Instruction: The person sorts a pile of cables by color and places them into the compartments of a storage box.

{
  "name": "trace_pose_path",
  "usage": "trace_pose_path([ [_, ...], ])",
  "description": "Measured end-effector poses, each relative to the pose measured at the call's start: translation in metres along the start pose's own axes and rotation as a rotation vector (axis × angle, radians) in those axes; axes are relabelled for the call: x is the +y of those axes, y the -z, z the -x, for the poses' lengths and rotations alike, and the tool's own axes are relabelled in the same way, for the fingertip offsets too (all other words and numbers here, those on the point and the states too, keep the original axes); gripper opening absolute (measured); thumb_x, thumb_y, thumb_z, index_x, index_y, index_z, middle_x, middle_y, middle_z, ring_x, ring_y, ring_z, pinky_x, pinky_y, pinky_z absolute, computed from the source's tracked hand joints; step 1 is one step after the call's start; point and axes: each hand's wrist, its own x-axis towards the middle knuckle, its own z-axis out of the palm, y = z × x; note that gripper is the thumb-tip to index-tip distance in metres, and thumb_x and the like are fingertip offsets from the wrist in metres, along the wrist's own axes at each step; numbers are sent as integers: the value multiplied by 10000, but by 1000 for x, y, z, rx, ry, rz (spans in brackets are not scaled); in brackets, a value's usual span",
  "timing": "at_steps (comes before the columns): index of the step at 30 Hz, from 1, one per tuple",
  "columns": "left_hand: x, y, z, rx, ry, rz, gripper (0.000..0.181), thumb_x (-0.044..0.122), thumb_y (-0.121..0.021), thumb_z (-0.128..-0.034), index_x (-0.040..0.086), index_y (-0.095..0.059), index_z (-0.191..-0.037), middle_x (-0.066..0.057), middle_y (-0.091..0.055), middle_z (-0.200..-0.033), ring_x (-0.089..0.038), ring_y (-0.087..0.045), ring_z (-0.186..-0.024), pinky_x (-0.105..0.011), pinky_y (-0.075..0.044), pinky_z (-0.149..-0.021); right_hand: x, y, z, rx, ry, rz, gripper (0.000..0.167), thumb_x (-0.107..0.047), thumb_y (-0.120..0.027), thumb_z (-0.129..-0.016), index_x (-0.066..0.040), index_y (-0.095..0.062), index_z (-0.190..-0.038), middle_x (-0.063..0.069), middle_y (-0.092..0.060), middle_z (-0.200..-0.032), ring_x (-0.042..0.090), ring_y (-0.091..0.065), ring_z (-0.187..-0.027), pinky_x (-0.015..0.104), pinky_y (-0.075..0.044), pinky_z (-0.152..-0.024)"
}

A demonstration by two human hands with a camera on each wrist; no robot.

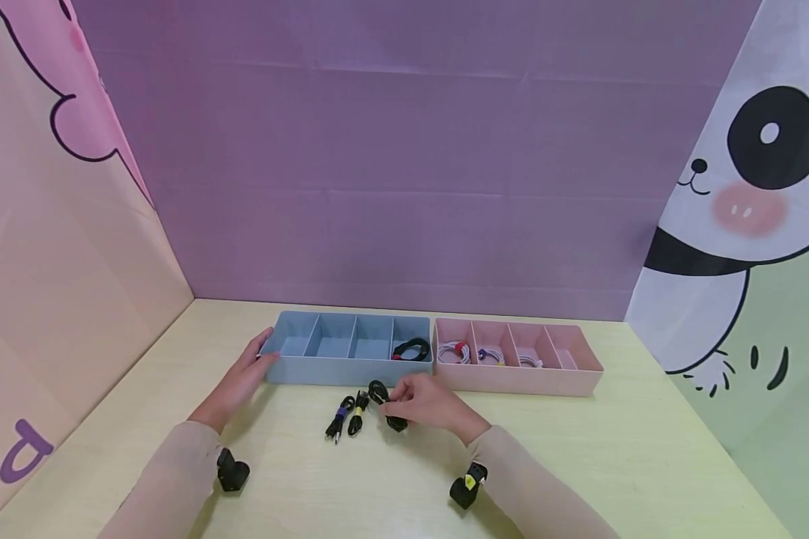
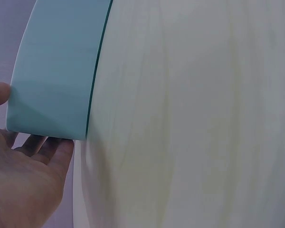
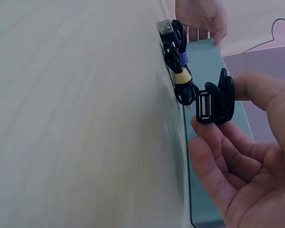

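Near the table's middle, my right hand [image 1: 428, 402] pinches a coiled black USB cable [image 1: 380, 391] between thumb and fingers. Its rectangular USB socket [image 3: 205, 105] faces the camera in the right wrist view. Just left of it lie two bundled black cables, one with a yellow tie [image 1: 358, 412] and one with a purple tie [image 1: 341, 413]. My left hand [image 1: 241, 374] holds the left end of a blue divided box [image 1: 350, 372], thumb by the front corner and fingers against the end wall [image 2: 47, 95]. A black coiled cable [image 1: 414, 347] sits in the box's rightmost compartment.
A pink divided box [image 1: 526, 380] stands close to the blue one's right end. White cables [image 1: 455, 352] lie in its three left compartments, the first with a red tie. Behind the pale wooden table [image 1: 297, 486] rises a purple backdrop [image 1: 404, 187].
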Motion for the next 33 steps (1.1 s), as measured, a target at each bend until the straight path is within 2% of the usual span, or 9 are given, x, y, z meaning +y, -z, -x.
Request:
trace_pose_path([
  [16,0,0,0,0,0,1,738,427,-381,-1076,133,20,-1621,-178,55,-1664,-443,33,-1497,-682,-41,-1145,-6,5,-3,46,85,-15,209,-265,-777,-881,-86,-681,-930,-46,-663,-732,113,-618,-606,269,-495,-566],
  [27,1,0,-1,-5,-39,15,718,345,-383,-1084,78,24,-1612,-209,34,-1657,-440,20,-1497,-649,-67,-1163,-15,10,-1,53,72,-10,224,-288,-767,-895,-96,-668,-953,-38,-670,-769,131,-641,-666,296,-532,-617],
  [33,2,0,-1,-10,-28,8,723,363,-386,-1082,98,22,-1615,-208,44,-1657,-451,21,-1493,-657,-75,-1158,-18,12,-3,56,80,4,228,-306,-765,-896,-105,-670,-946,-43,-673,-771,129,-644,-685,300,-529,-631],
])
